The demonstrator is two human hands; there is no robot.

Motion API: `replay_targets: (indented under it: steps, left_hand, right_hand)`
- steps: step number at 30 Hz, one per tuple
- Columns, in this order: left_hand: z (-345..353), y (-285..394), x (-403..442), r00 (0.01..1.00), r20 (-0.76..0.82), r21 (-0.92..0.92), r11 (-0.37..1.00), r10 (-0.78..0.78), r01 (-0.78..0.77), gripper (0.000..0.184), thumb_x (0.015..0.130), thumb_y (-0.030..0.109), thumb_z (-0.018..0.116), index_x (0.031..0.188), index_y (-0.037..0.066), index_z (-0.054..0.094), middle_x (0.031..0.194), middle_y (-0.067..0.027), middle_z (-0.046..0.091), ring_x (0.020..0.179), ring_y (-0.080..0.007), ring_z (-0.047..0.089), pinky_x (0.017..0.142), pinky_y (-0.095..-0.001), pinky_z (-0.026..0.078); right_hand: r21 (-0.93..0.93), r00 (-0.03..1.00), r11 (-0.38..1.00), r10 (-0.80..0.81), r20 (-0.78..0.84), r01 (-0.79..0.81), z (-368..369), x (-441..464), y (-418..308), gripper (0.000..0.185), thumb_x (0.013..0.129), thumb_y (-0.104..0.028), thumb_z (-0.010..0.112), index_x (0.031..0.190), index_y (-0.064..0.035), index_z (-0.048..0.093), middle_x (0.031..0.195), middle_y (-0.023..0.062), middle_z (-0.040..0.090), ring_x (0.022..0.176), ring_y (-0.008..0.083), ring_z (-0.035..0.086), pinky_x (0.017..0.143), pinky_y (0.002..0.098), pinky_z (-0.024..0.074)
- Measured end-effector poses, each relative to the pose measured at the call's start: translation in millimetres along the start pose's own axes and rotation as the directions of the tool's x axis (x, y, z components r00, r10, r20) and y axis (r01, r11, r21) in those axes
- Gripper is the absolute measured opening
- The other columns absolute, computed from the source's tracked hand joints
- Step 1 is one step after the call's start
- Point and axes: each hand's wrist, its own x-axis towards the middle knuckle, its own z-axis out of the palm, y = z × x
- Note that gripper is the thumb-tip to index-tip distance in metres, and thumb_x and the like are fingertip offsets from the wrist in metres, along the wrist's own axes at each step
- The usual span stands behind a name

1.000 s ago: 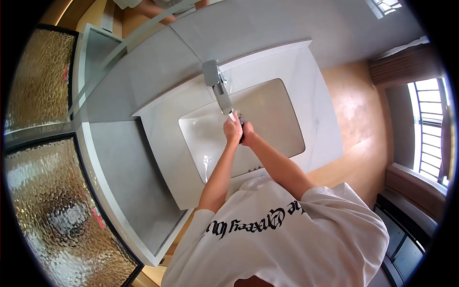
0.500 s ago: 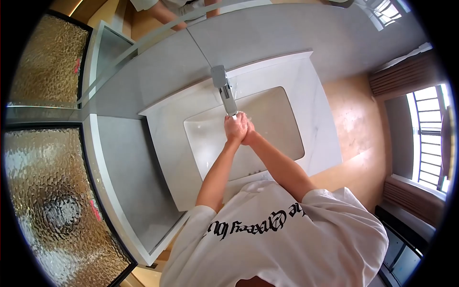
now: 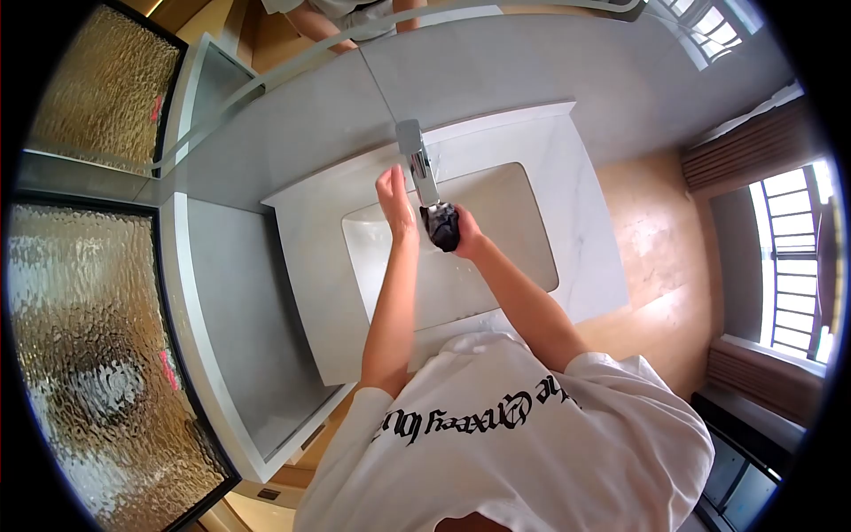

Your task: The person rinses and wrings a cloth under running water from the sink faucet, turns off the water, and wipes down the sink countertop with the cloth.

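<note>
Washroom, head view: pale floor [image 3: 656, 257] off to the right, with a barred window [image 3: 792, 257] beyond; textured glass panel [image 3: 89, 310] in a dark frame at the left.
Grey wall [image 3: 532, 53]: rises behind the sink area, split by a thin vertical seam.
Mirror, at the top: shows reflected arms [image 3: 310, 22] and light clothing, cut off by the upper edge.
White counter [image 3: 585, 222]: faintly veined, surrounds a sunken rectangular basin [image 3: 510, 222].
Faucet [image 3: 417, 160]: angles from the back over the basin, with its spout pointing toward the near side.
White shirt [image 3: 532, 443]: bears black lettering, close to the near side of the counter.
Right hand [image 3: 466, 234]: curls around the right side of a dark bundle [image 3: 441, 229], gripping it.
Bundle's place: over the basin, just below the spout end; black and crumpled, with a pale glint on top, perhaps water or suds; cannot tell which.
Left hand [image 3: 394, 202]: raised beside the faucet, with loosely bent fingers and nothing visible in its hold; cannot tell whether touching the metal.
Just changed: no longer pressed together, as half a second ago; now parted, with the bundle exposed.
Meaning: seems a break in two-handed handling, leaving all support to the right.
</note>
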Motion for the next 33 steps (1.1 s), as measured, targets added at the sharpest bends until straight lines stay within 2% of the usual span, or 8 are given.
replay_targets:
  steps: [7, 15, 18, 21, 23, 27, 30, 33]
  left_hand:
    - [21.8, 45.8, 11.0, 0.990, 0.021, 0.065, 0.989, -0.137, 0.135, 0.075, 0.078, 0.041, 0.074, 0.128, -0.001, 0.038, 0.114, -0.0161, 0.052, 0.103, -0.0221, 0.054, 0.087, -0.0360, 0.045]
    - [-18.5, -50.3, -18.6, 0.943, 0.025, -0.013, 0.943, 0.333, -0.333, 0.048, 0.087, 0.027, 0.069, 0.121, 0.002, 0.046, 0.114, -0.0104, 0.053, 0.105, -0.0190, 0.052, 0.091, -0.0344, 0.041]
    - [-49.0, -87.5, -44.8, 0.996, 0.014, -0.039, 0.995, 0.091, -0.091, 0.043, 0.091, 0.029, 0.064, 0.120, 0.002, 0.050, 0.114, -0.0098, 0.056, 0.102, -0.0178, 0.054, 0.084, -0.0310, 0.045]
    - [-68.8, -83.8, -67.7, 0.704, 0.610, -0.287, 0.727, -0.364, 0.624, 0.044, 0.092, 0.029, 0.063, 0.124, 0.000, 0.053, 0.103, -0.0103, 0.064, 0.090, -0.0195, 0.063, 0.078, -0.0296, 0.052]
    - [-68.4, -74.7, -72.7, 0.683, 0.630, -0.016, 0.873, -0.370, 0.488, 0.043, 0.096, 0.030, 0.057, 0.126, 0.000, 0.051, 0.120, -0.0119, 0.061, 0.105, -0.0214, 0.061, 0.088, -0.0325, 0.051]
    - [-72.9, -109.1, -63.4, 0.813, 0.494, -0.153, 0.890, -0.307, 0.430, 0.040, 0.095, 0.025, 0.059, 0.124, -0.002, 0.051, 0.115, -0.0135, 0.062, 0.103, -0.0235, 0.062, 0.094, -0.0372, 0.050]
    - [-68.0, -95.7, -63.9, 0.876, 0.117, -0.422, 0.775, -0.467, 0.470, 0.036, 0.093, 0.021, 0.061, 0.119, -0.003, 0.053, 0.109, -0.0131, 0.063, 0.102, -0.0262, 0.062, 0.091, -0.0391, 0.051]
    - [-65.6, -92.4, -57.9, 0.870, 0.172, -0.451, 0.749, -0.462, 0.486, 0.036, 0.092, 0.020, 0.063, 0.119, -0.003, 0.053, 0.109, -0.0128, 0.063, 0.102, -0.0257, 0.062, 0.091, -0.0385, 0.051]
  right_hand:
    - [-0.057, 1.000, 0.998, 0.021, -0.005, -0.022, 6.8, -11.1, 0.9, 0.036, 0.096, -0.033, 0.037, 0.096, -0.0091, 0.064, 0.088, 0.0058, 0.068, 0.077, 0.0197, 0.067, 0.074, 0.0340, 0.0558]
    - [0.019, 0.991, 1.000, -0.014, 0.136, 0.011, -0.9, -53.9, -2.5, 0.051, 0.095, -0.050, 0.043, 0.115, -0.0060, 0.060, 0.108, 0.0116, 0.067, 0.092, 0.0289, 0.066, 0.077, 0.0437, 0.0550]
    - [0.016, 0.987, 0.995, 0.100, 0.129, -0.103, -15.0, -72.4, -1.1, 0.053, 0.095, -0.051, 0.043, 0.119, -0.0063, 0.057, 0.106, 0.0130, 0.067, 0.091, 0.0296, 0.066, 0.074, 0.0441, 0.0561]
    - [-0.110, 0.934, 0.984, 0.169, 0.314, -0.141, -23.4, -82.6, 10.3, 0.047, 0.095, -0.046, 0.047, 0.116, -0.0059, 0.059, 0.102, 0.0112, 0.068, 0.089, 0.0278, 0.068, 0.068, 0.0391, 0.0562]
    - [-0.439, 0.991, 0.897, 0.106, 0.085, -0.058, -19.9, -87.4, 17.5, 0.040, 0.094, -0.038, 0.054, 0.115, -0.0046, 0.058, 0.098, 0.0134, 0.068, 0.087, 0.0283, 0.068, 0.065, 0.0379, 0.0568]
    - [-0.775, 0.975, 0.632, -0.172, -0.139, 0.001, -10.9, -88.6, 9.3, 0.043, 0.088, -0.034, 0.065, 0.109, 0.0032, 0.060, 0.096, 0.0127, 0.066, 0.083, 0.0192, 0.067, 0.069, 0.0335, 0.0565]
    - [-0.849, 0.936, 0.504, -0.351, -0.031, 0.161, -13.7, -92.2, -0.1, 0.049, 0.087, -0.038, 0.067, 0.109, 0.0057, 0.061, 0.094, 0.0111, 0.065, 0.083, 0.0143, 0.065, 0.072, 0.0308, 0.0555]
    - [-0.766, 0.970, 0.625, -0.241, -0.001, 0.154, -7.8, -103.3, -7.7, 0.053, 0.088, -0.040, 0.066, 0.110, 0.0076, 0.060, 0.097, 0.0101, 0.066, 0.088, 0.0162, 0.064, 0.078, 0.0305, 0.0539]
